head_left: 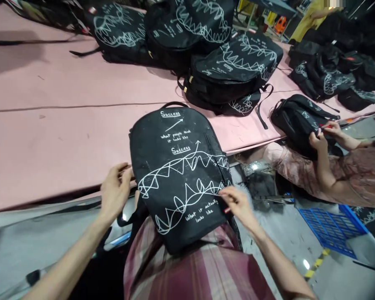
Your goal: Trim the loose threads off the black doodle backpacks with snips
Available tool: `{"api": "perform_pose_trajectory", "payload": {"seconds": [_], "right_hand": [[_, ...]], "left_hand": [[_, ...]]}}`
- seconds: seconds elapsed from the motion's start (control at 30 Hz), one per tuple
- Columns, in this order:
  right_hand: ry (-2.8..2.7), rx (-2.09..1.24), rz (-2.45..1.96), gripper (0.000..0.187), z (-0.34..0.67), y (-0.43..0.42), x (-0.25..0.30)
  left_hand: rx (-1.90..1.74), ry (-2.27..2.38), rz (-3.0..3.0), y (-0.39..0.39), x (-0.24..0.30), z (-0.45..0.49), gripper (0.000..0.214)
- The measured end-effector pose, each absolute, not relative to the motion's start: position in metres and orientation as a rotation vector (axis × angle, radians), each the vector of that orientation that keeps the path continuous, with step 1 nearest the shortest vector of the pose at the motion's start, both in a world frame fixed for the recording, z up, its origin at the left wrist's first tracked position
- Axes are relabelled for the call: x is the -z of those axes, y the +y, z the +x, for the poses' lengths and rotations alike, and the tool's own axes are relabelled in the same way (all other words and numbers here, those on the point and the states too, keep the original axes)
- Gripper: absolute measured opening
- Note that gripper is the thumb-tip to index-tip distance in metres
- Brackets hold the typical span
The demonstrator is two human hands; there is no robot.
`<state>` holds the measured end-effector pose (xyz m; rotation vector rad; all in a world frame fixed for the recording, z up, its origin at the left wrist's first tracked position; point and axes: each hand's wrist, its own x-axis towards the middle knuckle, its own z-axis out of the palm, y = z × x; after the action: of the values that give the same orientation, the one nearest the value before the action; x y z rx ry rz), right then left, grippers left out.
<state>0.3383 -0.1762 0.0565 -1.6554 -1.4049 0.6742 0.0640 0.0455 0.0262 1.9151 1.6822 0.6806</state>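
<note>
A black backpack (178, 175) with white printed lettering and scribbled lines leans on my lap, in plaid cloth, against the table's front edge. Its top handle points away from me. My left hand (117, 185) is at the bag's left side, fingers loosely bent and apart, the tips close to its edge. On the lower right side, my right hand (236, 202) has its fingers closed at the bag's front edge, near a small red-and-white tag. The undersides of those fingers are hidden.
The pink-covered table (65, 137) runs across the view. Several similar backpacks (237, 62) are piled at the back. To the right, a co-worker's hands (320, 139) work on another black backpack (295, 114). A blue crate (334, 229) stands on the floor at lower right.
</note>
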Motion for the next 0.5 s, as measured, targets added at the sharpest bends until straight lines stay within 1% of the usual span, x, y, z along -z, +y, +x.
{"api": "perform_pose_trajectory", "payload": {"seconds": [0.07, 0.1, 0.13, 0.2, 0.3, 0.37, 0.4, 0.5], "right_hand": [[-1.404, -0.555, -1.816, 0.024, 0.366, -0.184, -0.051], [-1.489, -0.522, -1.872, 0.024, 0.374, -0.184, -0.047], [-1.597, -0.496, -1.913, 0.025, 0.379, -0.182, -0.041], [-1.782, -0.435, -1.963, 0.023, 0.382, -0.173, -0.033], [-1.892, -0.362, -1.935, 0.020, 0.381, -0.159, -0.031], [-2.012, -0.367, -1.879, 0.020, 0.384, -0.156, -0.036], [-2.089, -0.365, -1.865, 0.021, 0.387, -0.157, -0.038], [-2.214, -0.303, -1.894, 0.024, 0.390, -0.163, -0.038]], "left_hand": [[-0.890, 1.686, 2.082, 0.003, -0.027, 0.065, 0.036], [-0.925, 1.582, 2.225, -0.017, -0.029, 0.072, 0.031], [-0.879, 1.399, 2.403, -0.036, -0.031, 0.082, 0.027], [-0.588, 0.856, 2.694, -0.071, -0.034, 0.110, 0.024], [-0.370, 0.271, 2.857, -0.110, -0.029, 0.148, 0.039], [-0.295, 0.141, 2.909, -0.124, -0.020, 0.160, 0.052], [-0.266, 0.132, 2.931, -0.128, -0.014, 0.162, 0.055], [-0.279, 0.152, 2.995, -0.133, 0.001, 0.158, 0.049]]}}
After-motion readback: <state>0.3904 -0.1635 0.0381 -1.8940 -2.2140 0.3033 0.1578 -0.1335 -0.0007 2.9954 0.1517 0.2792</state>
